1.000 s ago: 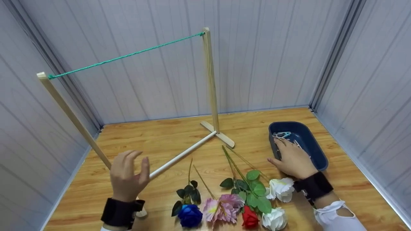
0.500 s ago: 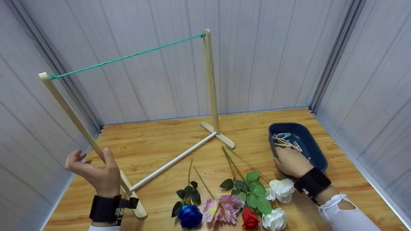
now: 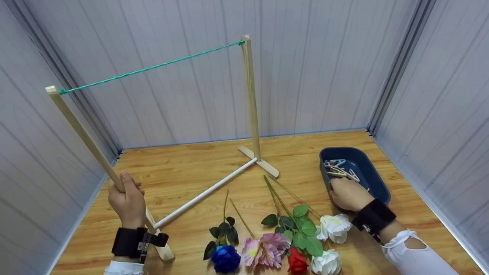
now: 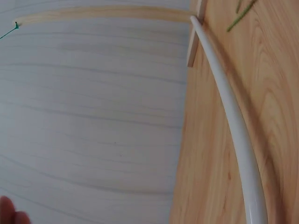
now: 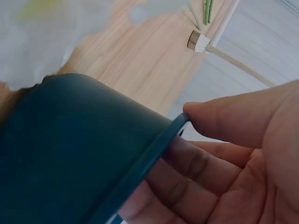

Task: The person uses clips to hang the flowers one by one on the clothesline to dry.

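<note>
My left hand (image 3: 128,204) grips the near wooden post (image 3: 82,133) of a stand, low on its length. In the left wrist view only a bit of its fingertips (image 4: 9,213) shows at the bottom corner. On the right, my right hand (image 3: 350,194) holds the near-left edge of a dark blue plastic basin (image 3: 365,164). Seen from the right wrist, the thumb presses the rim (image 5: 175,126) from outside while the fingers reach over the inner side. Several clothespins (image 3: 338,170) lie in the basin, beyond the fingers.
A green cord (image 3: 153,67) joins the tops of both posts, the far post (image 3: 250,95) included. A white rod (image 3: 206,193) links their feet. At the front lie artificial flowers: a blue rose (image 3: 225,259), a pink flower (image 3: 265,250), a red rose (image 3: 297,260) and white flowers (image 3: 335,228).
My left hand has moved left from beside the white rod and closed around the near post. My right hand has dipped from above the basin to take its rim.
</note>
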`<control>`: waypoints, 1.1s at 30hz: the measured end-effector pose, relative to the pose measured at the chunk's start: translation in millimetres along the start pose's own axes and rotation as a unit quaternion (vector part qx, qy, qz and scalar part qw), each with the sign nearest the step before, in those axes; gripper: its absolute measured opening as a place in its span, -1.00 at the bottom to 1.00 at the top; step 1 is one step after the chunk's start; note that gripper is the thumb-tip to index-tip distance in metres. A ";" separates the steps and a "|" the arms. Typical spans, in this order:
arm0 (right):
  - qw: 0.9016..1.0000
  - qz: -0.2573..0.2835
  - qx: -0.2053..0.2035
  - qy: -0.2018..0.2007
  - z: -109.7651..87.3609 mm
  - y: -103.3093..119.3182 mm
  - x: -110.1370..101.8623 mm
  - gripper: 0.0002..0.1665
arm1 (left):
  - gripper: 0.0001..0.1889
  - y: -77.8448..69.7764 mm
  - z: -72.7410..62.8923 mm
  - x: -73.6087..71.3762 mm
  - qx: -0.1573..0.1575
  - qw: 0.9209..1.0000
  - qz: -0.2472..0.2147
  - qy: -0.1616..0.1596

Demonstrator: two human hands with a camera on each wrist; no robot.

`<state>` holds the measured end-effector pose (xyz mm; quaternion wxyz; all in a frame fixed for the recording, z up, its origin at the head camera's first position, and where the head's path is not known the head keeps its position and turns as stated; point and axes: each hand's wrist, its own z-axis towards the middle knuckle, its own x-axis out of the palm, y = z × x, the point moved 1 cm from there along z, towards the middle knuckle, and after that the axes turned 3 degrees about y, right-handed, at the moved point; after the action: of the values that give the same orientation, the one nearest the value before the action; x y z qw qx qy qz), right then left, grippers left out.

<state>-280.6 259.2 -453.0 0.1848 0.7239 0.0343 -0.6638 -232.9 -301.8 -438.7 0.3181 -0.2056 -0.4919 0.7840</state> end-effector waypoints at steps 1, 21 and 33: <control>1.000 -0.001 -0.002 0.001 -0.3 -0.7 -0.9 -0.84 | -0.54 -0.4 0.9 0.2 -0.009 1.000 -0.006 -0.002; 1.000 -0.008 0.005 0.002 -6.4 -12.1 -5.3 -0.85 | -0.34 -1.2 7.4 40.3 -0.039 0.998 -0.043 0.038; 1.000 -0.008 -0.004 0.022 -12.0 -15.4 -10.1 -0.83 | -0.36 1.5 18.8 67.0 -0.057 0.992 -0.021 0.112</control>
<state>-274.9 279.3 -446.0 0.1816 0.7374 0.0471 -0.6489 -293.1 -267.4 -432.6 0.3758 -0.2994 -0.5013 0.7197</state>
